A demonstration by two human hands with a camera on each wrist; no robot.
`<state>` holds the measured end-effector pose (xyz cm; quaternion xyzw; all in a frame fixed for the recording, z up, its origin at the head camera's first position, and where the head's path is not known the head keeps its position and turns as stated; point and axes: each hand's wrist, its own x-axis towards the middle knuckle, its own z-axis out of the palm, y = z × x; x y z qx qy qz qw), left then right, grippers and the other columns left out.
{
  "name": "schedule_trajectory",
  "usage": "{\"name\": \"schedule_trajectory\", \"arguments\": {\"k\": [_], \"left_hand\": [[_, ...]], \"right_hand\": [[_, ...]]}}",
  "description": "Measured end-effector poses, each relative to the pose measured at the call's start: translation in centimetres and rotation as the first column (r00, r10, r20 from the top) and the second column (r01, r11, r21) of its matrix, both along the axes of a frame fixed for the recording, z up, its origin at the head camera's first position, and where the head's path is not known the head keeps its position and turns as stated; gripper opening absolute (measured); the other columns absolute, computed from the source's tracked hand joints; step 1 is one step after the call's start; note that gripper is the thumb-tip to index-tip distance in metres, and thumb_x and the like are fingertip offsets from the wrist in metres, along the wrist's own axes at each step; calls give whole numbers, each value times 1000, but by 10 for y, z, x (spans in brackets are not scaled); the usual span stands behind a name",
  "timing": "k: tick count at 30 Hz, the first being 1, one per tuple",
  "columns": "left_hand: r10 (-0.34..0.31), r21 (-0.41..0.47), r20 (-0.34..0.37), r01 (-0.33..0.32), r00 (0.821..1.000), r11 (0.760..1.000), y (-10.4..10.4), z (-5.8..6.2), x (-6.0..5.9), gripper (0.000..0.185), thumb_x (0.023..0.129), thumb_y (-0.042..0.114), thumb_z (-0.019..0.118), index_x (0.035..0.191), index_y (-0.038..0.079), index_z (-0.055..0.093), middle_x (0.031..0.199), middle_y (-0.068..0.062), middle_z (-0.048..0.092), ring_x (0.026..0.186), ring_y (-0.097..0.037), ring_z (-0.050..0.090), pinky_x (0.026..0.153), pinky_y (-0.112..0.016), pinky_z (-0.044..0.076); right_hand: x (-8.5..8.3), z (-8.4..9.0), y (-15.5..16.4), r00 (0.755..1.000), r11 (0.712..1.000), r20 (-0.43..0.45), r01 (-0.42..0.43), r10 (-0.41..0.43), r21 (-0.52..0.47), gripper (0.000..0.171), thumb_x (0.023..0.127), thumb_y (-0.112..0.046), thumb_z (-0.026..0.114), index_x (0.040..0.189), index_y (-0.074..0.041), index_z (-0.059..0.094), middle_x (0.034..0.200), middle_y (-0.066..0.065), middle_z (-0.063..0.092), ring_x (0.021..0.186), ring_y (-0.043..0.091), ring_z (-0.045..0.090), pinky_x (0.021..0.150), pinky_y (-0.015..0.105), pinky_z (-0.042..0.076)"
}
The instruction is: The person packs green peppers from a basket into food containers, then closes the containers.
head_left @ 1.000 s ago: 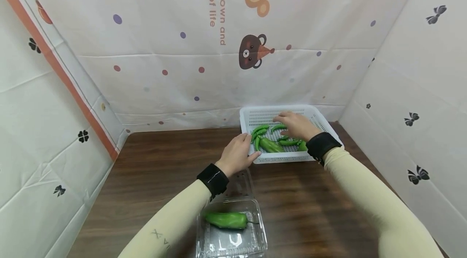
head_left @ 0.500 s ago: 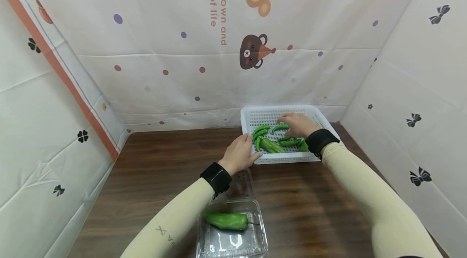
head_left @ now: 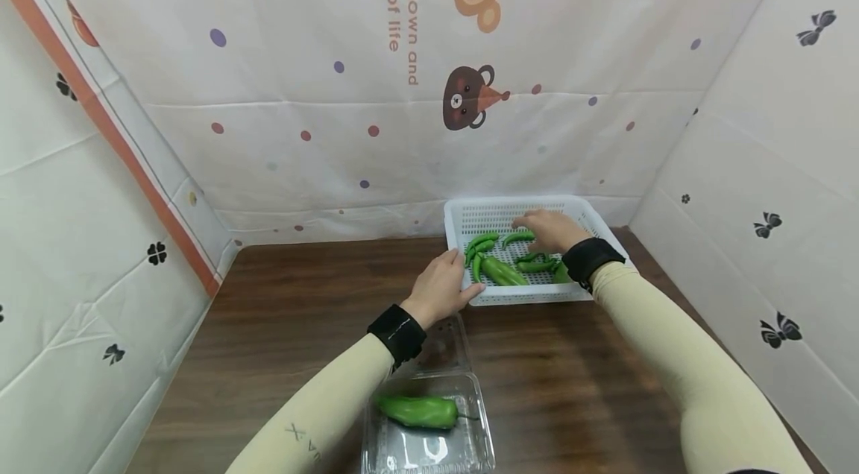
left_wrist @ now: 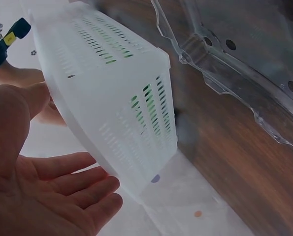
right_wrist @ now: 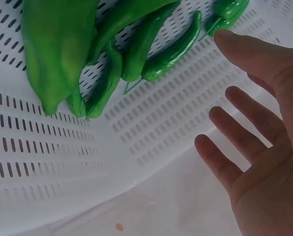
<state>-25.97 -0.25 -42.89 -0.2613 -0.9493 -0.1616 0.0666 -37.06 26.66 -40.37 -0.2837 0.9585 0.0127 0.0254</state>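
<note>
A white perforated plastic basket [head_left: 530, 295] at the back right holds a large green pepper [head_left: 503, 271] and several slim green chilies [right_wrist: 173, 54]. At its left front corner is my left hand [head_left: 438, 288], with thumb and extended fingertips right at the basket's rim in the left wrist view. Over the basket hovers my right hand [head_left: 552, 231], fingers spread and nothing between them; in the right wrist view it is beside the chilies. Nearer the front, a clear plastic box [head_left: 485, 425] contains one large green pepper [head_left: 419, 412] lying on its side.
The box's clear lid [head_left: 446, 349] lies folded back on the dark wooden table [head_left: 302, 310], partly under my left wrist. A patterned curtain [head_left: 322, 153] stands close behind the basket. Another white sheet [head_left: 731, 220] bounds the right side.
My right hand has shifted slightly right over the basket. The left hand keeps its place at the rim, and the peppers lie as before; the head view has tilted a little.
</note>
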Motion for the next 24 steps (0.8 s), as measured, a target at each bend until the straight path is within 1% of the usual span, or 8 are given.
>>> {"name": "schedule_trajectory", "arguments": {"k": [6,10,13,18,22,24], "left_hand": [[-11,30,-35,12,999,999,-2,-1,3,67,99,46,67,134,-10,60,143,-28,55,132,-35,56,108,-43,49],[-12,39,-50,14,999,999,-3,-2,3,68,99,47,67,133,-11,60,143,-28,55,132,-36,57,107,-43,50],[-11,36,-54,13,998,999,-4,-3,3,68,98,48,67,133,-11,61,143,-29,55,132,-36,57,107,-43,50],[-5,15,-62,6,998,1000,-3,-4,4,68,98,49,67,131,-10,62,143,-28,56,133,-35,56,109,-42,49],[3,0,-66,-3,998,1000,-2,-4,5,66,98,49,67,129,-9,64,143,-26,56,134,-35,55,110,-41,47],[6,-5,-62,-7,998,1000,-1,-5,5,67,98,50,66,130,-9,64,143,-26,56,134,-34,55,110,-41,47]], "right_hand": [[-2,-3,4,1000,1000,24,18,-19,18,63,81,-9,88,138,-4,62,134,23,62,122,41,59,97,55,52],[-6,-4,8,999,999,34,34,-35,31,63,81,-10,88,138,-4,62,132,22,63,121,41,60,95,55,53],[-11,-8,10,998,999,47,29,-31,44,60,81,-8,88,136,-4,64,132,22,63,121,41,60,95,55,54],[-14,-14,9,994,996,80,64,-70,69,57,83,-6,86,135,-4,65,135,21,63,124,41,58,98,55,52],[-18,-16,8,990,993,98,92,-99,77,61,83,-3,84,140,-5,62,137,20,62,125,41,58,98,55,53],[-20,-17,8,991,993,97,81,-89,82,62,82,0,84,140,-5,62,137,21,62,124,42,58,95,55,54]]}}
